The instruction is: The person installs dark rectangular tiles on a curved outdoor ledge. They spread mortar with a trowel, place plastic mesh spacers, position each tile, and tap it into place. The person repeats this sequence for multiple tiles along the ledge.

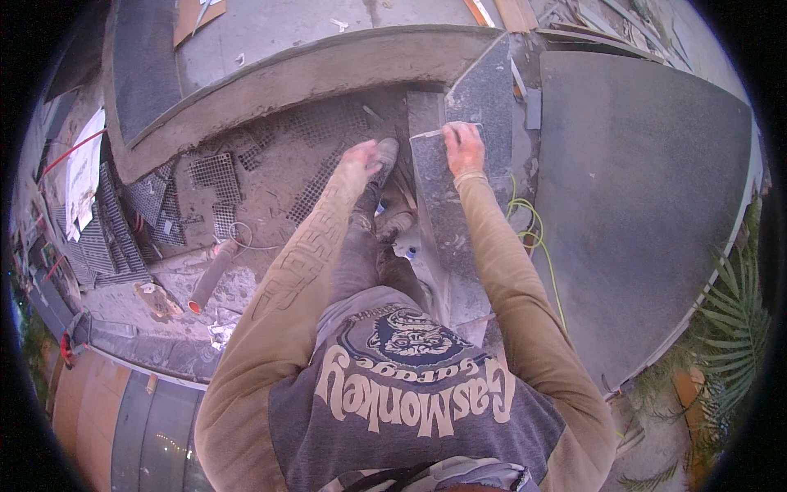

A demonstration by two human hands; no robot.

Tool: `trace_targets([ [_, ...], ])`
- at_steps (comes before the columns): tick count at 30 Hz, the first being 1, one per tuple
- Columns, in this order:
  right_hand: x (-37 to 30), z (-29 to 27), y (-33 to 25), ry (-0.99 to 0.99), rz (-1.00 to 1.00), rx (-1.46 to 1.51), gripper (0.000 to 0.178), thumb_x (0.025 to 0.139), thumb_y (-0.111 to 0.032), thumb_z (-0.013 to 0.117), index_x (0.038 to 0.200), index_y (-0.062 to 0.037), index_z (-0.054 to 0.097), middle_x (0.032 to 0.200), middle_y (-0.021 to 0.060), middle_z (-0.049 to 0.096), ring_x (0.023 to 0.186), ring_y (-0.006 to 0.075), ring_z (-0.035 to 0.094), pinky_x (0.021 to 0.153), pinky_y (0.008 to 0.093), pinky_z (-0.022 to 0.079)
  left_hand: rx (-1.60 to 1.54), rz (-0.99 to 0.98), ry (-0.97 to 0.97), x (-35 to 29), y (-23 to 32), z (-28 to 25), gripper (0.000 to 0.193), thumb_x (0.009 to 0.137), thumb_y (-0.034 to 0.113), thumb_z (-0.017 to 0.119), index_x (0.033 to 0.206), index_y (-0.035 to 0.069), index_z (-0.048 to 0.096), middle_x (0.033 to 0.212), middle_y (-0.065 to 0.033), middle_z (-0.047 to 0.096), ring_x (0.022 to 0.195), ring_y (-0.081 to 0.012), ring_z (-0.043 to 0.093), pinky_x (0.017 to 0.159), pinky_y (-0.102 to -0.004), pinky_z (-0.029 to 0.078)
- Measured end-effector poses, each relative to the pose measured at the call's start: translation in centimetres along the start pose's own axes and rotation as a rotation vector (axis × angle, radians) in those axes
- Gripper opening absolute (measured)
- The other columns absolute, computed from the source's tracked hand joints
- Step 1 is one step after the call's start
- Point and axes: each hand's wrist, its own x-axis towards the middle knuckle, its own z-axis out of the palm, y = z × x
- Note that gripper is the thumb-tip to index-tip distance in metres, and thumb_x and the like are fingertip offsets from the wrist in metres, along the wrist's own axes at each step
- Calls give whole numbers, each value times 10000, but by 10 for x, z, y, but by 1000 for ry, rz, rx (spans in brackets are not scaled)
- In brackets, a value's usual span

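Note:
My right hand (465,148) is closed over the far end of a dark grey stone slab (443,201), its fingers bent at the edge. The slab lies lengthwise beside my right leg, on top of a low ledge. Just beyond that hand, a second dark slab (484,86) with an angled end continues the ledge. My left hand (363,156) hangs in the air above my shoe (388,152). Its fingers are loosely bent and slightly blurred, with nothing visible in them.
A curved concrete edge (303,78) rises ahead. Black plastic grid pieces (215,178) are scattered on the dirt at left, near a grey pipe (215,275). To the right lie a yellow-green hose (537,234) and a large dark panel (639,205). Palm leaves (734,328) stand beyond it.

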Motion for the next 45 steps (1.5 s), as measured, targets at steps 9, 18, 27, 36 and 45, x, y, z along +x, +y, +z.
trace_targets([
  [9, -17, -29, 11, -297, -301, -223, 130, 833, -132, 619, 946, -67, 621, 1022, 118, 601, 967, 317, 602, 811, 409, 509, 190, -125, 352, -55, -87, -97, 263, 871, 156, 574, 1101, 41, 630, 930, -70, 655, 742, -175, 623, 682, -369, 571],
  [18, -24, -62, 11, -42, -259, -89, 83, 880, -111, 548, 919, -40, 569, 965, 155, 589, 963, 359, 574, 830, 433, 495, 268, -111, 347, -84, -92, -72, 242, 854, 118, 638, 1091, 69, 637, 821, -49, 638, 609, -138, 581, 490, -313, 518],
  [27, -8, -89, 65, 309, 264, 501, 221, 977, -225, 485, 927, -18, 541, 849, 135, 616, 703, 236, 651, 642, 356, 541, 278, -91, 276, -70, -67, -57, 259, 873, 146, 646, 1118, 66, 631, 779, -51, 648, 556, -121, 566, 435, -288, 435],
  [36, 30, -177, 119, 188, 72, 18, 341, 842, -187, 645, 1129, -24, 557, 1025, 149, 580, 885, 263, 619, 640, 365, 556, 683, -84, 420, -77, -37, -31, 140, 854, 133, 664, 967, 50, 655, 714, -40, 636, 594, -135, 615, 529, -281, 503],
  [45, 38, -232, 120, 21, -66, -216, 230, 793, -218, 672, 1012, -167, 619, 1059, 146, 557, 938, 372, 606, 784, 444, 522, 386, -96, 167, -81, -107, 111, 333, 840, 37, 645, 1166, 52, 575, 844, -68, 653, 602, -160, 613, 499, -291, 516],
])
